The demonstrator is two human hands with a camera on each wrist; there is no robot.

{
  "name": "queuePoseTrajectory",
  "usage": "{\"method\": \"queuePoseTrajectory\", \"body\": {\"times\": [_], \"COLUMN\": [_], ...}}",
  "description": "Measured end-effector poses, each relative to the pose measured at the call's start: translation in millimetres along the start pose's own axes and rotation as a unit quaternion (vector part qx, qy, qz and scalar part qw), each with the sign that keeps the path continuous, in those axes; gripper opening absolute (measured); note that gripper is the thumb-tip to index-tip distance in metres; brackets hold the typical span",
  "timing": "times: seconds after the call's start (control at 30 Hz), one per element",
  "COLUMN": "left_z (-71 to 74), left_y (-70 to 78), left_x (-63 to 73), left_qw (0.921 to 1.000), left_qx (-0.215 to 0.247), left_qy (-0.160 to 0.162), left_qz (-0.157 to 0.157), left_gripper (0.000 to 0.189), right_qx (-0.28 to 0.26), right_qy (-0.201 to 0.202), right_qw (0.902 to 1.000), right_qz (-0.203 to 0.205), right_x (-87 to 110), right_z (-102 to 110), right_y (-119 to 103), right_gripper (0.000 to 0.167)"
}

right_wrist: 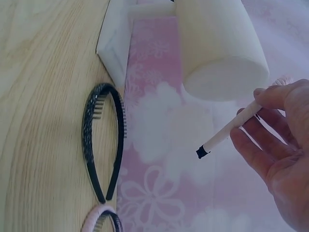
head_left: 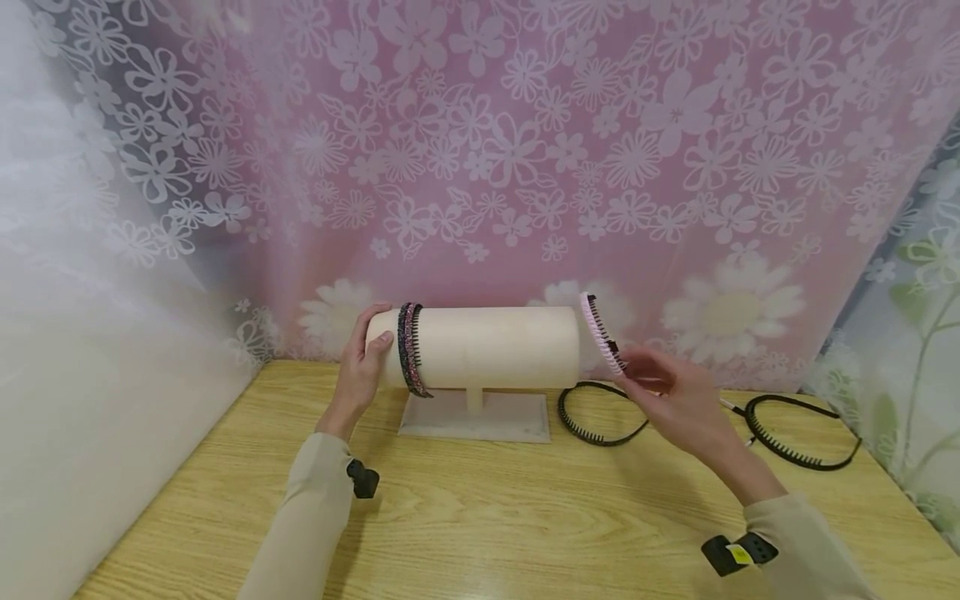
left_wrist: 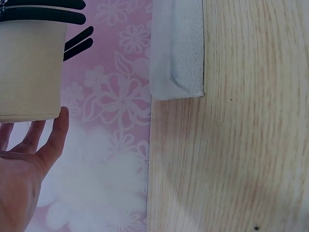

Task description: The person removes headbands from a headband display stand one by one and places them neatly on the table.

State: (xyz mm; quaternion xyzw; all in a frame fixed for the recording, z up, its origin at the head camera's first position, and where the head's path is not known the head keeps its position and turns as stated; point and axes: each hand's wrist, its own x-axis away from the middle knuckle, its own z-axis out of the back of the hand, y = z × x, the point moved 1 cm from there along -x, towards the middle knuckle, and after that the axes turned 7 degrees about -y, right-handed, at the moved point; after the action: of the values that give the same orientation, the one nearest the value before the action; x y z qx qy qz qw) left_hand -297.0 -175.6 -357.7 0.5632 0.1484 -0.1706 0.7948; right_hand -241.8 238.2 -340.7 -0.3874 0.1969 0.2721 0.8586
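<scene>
The left hand point(head_left: 363, 358) gripped the left end of a cream display roll point(head_left: 502, 346), its thumb on the near side and its fingers round the far side. The roll lay level on a short post above a pale, flat base point(head_left: 510, 423), which stood on the wooden counter point(head_left: 450, 517). Two glittery headbands point(head_left: 412, 350), dark with some pink, sat side by side over the roll, just right of the left hand.

The right hand point(head_left: 682, 408) pinched a pink headband point(head_left: 597, 333) between thumb and fingers, holding it tilted in the air just beyond the roll's right end.

A black headband point(head_left: 588, 437) lay on the counter right of the base, and a second black band point(head_left: 780, 452) lay farther right. Between them, a pale pink band point(right_wrist: 99, 213) was partly hidden by the right arm. A flowered pink curtain point(head_left: 487, 150) hung at the far side.
</scene>
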Motion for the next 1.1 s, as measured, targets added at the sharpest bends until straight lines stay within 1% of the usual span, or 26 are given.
{"method": "queuePoseTrajectory", "body": {"times": [0.1,0.27,0.4,0.67,0.77,0.93,1.1], "left_z": [0.1,-0.4,-0.7,-0.2,-0.2,-0.4,0.1], "left_y": [0.0,-1.1,-0.1,0.9,0.7,1.3,2.4], "left_x": [-0.3,-2.2,-2.0,-1.6,-1.4,-0.6,0.4], "left_qw": [1.0000,0.9999,1.0000,0.9999,0.9999,1.0000,1.0000], "left_qx": [0.003,0.008,0.002,0.005,0.005,0.002,-0.001], "left_qy": [-0.002,-0.005,-0.003,-0.002,-0.003,-0.001,0.001], "left_qz": [0.003,0.006,0.008,0.010,0.009,0.003,0.002], "left_gripper": [0.049,0.049,0.048,0.048,0.048,0.048,0.049], "right_qx": [0.020,0.049,0.068,0.106,0.121,0.147,0.164], "right_qy": [0.006,0.018,0.023,0.031,0.034,0.042,0.048], "right_qw": [0.9997,0.9982,0.9969,0.9936,0.9919,0.9879,0.9850], "right_qz": [0.011,0.030,0.031,0.025,0.022,0.028,0.026], "right_x": [7.1,20.6,30.0,45.9,53.2,64.7,77.0], "right_z": [5.3,14.3,20.0,29.8,34.2,40.9,46.6], "right_y": [0.7,5.9,9.1,15.3,18.7,25.5,30.7], "right_gripper": [0.032,0.044,0.049,0.042,0.043,0.045,0.046]}}
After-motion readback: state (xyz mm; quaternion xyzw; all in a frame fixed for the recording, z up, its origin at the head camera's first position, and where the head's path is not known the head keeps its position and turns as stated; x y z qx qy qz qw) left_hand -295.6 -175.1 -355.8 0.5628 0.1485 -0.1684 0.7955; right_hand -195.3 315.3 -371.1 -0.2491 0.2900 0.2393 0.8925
